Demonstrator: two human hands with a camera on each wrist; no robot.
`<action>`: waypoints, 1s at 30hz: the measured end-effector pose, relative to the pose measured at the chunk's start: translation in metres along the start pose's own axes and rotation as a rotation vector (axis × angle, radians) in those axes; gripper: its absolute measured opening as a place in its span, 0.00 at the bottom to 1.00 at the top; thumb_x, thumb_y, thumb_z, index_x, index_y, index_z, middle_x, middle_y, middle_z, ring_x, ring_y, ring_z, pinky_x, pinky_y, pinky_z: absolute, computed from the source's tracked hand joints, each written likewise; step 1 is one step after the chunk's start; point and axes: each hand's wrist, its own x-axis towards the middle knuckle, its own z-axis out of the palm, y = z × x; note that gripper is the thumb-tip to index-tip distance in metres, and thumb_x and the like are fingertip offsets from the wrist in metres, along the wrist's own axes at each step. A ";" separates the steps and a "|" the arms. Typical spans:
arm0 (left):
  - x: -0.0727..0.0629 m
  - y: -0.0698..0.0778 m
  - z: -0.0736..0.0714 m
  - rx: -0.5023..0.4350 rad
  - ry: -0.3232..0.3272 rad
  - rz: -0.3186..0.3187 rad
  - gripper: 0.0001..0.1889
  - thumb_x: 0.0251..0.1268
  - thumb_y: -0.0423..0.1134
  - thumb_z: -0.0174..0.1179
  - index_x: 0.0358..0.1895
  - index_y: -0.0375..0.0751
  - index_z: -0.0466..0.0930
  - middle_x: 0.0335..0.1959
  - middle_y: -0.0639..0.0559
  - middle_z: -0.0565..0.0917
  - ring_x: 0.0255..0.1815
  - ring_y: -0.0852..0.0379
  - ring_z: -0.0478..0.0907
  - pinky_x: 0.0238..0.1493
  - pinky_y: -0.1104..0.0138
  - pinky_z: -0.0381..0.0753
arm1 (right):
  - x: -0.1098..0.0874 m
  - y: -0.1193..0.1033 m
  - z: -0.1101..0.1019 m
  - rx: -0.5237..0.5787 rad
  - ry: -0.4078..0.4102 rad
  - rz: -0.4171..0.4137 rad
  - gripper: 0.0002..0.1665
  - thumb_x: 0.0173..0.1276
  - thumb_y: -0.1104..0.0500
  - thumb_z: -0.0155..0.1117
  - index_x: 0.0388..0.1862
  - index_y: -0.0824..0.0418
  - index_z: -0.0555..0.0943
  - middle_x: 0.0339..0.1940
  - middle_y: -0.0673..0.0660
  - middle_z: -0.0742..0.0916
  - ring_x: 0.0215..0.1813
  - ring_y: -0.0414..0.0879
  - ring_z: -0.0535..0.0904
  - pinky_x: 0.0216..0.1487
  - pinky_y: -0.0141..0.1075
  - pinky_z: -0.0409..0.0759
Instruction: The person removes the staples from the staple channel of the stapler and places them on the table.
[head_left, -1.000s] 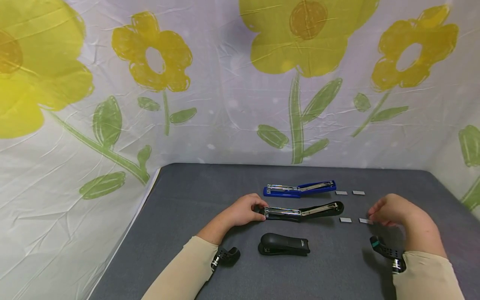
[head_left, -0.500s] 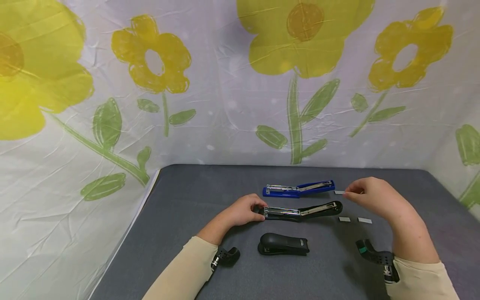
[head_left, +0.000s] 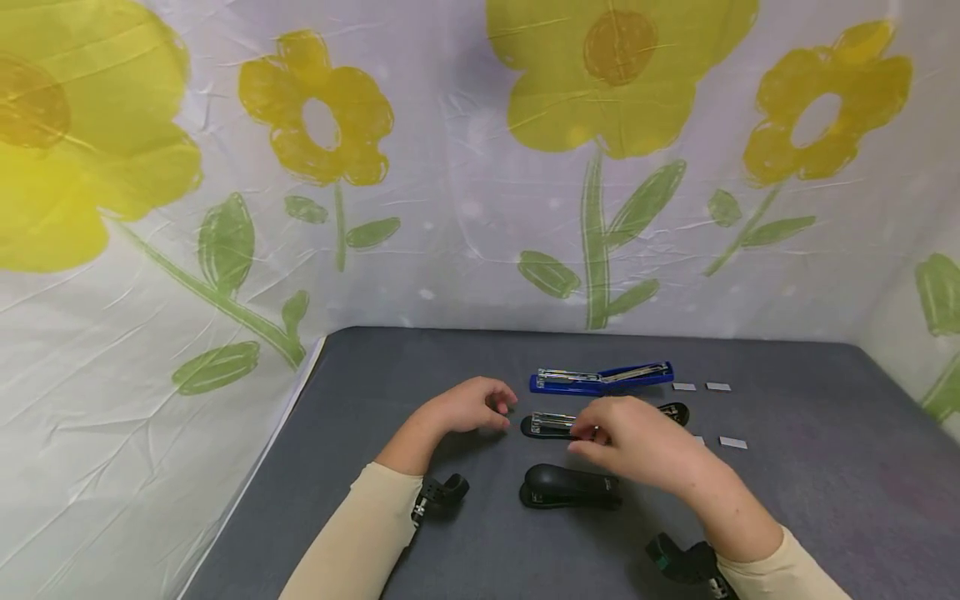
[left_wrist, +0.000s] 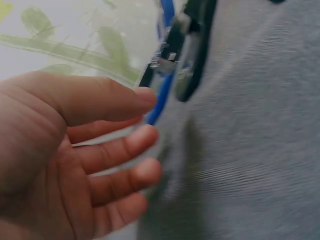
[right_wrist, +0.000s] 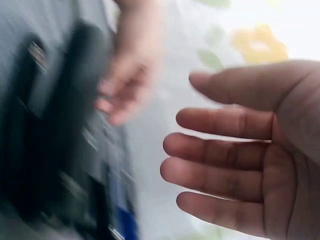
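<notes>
My left hand (head_left: 472,406) is just left of an opened black stapler (head_left: 551,425), apart from it and holding nothing. In the left wrist view its fingers (left_wrist: 125,150) are loosely bent, with the black stapler and the blue stapler (left_wrist: 163,100) beyond. My right hand (head_left: 637,437) is over the middle of the opened black stapler and hides part of it. The right wrist view shows the right fingers (right_wrist: 220,170) extended and the palm bare. Nearest the person lies a closed black stapler (head_left: 570,487). At the back is an opened blue stapler (head_left: 570,383).
Two small staple strips, one of them a silver strip (head_left: 718,387), lie right of the blue stapler. Another strip (head_left: 732,442) lies below these; one beside it is partly hidden by my right hand. A flower-patterned cloth (head_left: 450,250) hangs behind the grey table (head_left: 360,375).
My right hand has moved from the staple strips leftward over the opened black stapler. My left hand has let go of that stapler's end and drawn slightly left.
</notes>
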 end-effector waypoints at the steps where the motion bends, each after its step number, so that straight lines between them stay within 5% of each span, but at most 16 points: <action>1: -0.001 0.002 -0.003 0.007 -0.007 -0.008 0.19 0.67 0.33 0.69 0.59 0.34 0.82 0.39 0.52 0.82 0.37 0.57 0.76 0.37 0.65 0.75 | 0.002 -0.003 0.007 -0.018 -0.020 -0.028 0.12 0.70 0.49 0.72 0.46 0.54 0.89 0.39 0.42 0.85 0.39 0.37 0.80 0.40 0.38 0.80; 8: -0.011 0.023 -0.010 0.126 -0.063 0.028 0.15 0.68 0.36 0.68 0.55 0.36 0.84 0.36 0.55 0.82 0.34 0.58 0.76 0.38 0.64 0.76 | 0.011 -0.012 0.042 -0.211 -0.057 -0.108 0.17 0.60 0.50 0.80 0.47 0.53 0.89 0.41 0.45 0.84 0.41 0.38 0.81 0.43 0.41 0.81; 14: -0.033 0.027 0.026 0.244 -0.239 0.107 0.20 0.60 0.39 0.75 0.54 0.39 0.85 0.37 0.59 0.82 0.36 0.65 0.76 0.41 0.69 0.76 | 0.014 -0.015 0.050 -0.188 -0.052 -0.130 0.16 0.60 0.53 0.80 0.47 0.54 0.89 0.38 0.45 0.84 0.38 0.36 0.79 0.40 0.39 0.80; 21: -0.051 0.026 0.064 0.377 -0.069 0.169 0.15 0.58 0.47 0.77 0.36 0.50 0.78 0.29 0.63 0.72 0.28 0.65 0.68 0.32 0.70 0.68 | 0.014 -0.015 0.049 -0.172 -0.068 -0.127 0.18 0.59 0.54 0.81 0.49 0.55 0.89 0.39 0.45 0.85 0.39 0.36 0.79 0.42 0.38 0.80; 26: -0.052 0.023 0.069 0.360 0.007 0.189 0.15 0.57 0.46 0.78 0.44 0.50 0.84 0.31 0.64 0.71 0.30 0.65 0.67 0.33 0.70 0.67 | 0.015 -0.013 0.048 -0.139 -0.087 -0.138 0.19 0.60 0.54 0.81 0.50 0.55 0.89 0.40 0.44 0.84 0.38 0.34 0.78 0.42 0.37 0.80; 30: -0.050 0.018 0.072 0.330 0.023 0.191 0.14 0.55 0.46 0.79 0.39 0.51 0.82 0.30 0.64 0.71 0.29 0.65 0.67 0.32 0.70 0.68 | 0.015 -0.008 0.047 -0.087 -0.078 -0.159 0.18 0.60 0.54 0.81 0.49 0.52 0.89 0.39 0.41 0.83 0.37 0.34 0.76 0.40 0.36 0.78</action>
